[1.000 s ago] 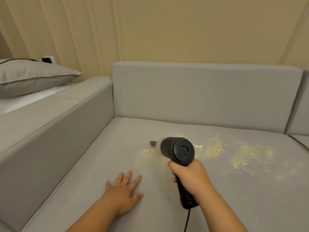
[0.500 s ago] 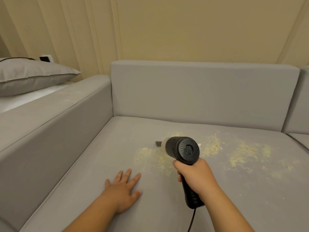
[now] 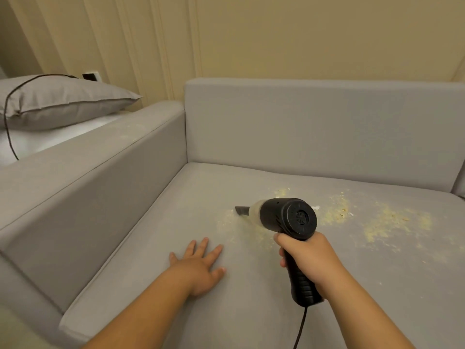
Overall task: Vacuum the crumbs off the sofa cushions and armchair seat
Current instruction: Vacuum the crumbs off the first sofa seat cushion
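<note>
Two hands busy: our right hand (image 3: pixel 310 260) grips the black handheld vacuum (image 3: pixel 286 217), nozzle on the grey sofa cushion (image 3: pixel 151 260); left hand (image 3: pixel 198 264) flat, fingers spread. Mid-pass; next, we'd sweep right across yellow crumbs (image 3: pixel 392 222).

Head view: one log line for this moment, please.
right hand: grips handheld vacuum | nozzle: on crumbs | left hand: flat on seat cushion
</note>
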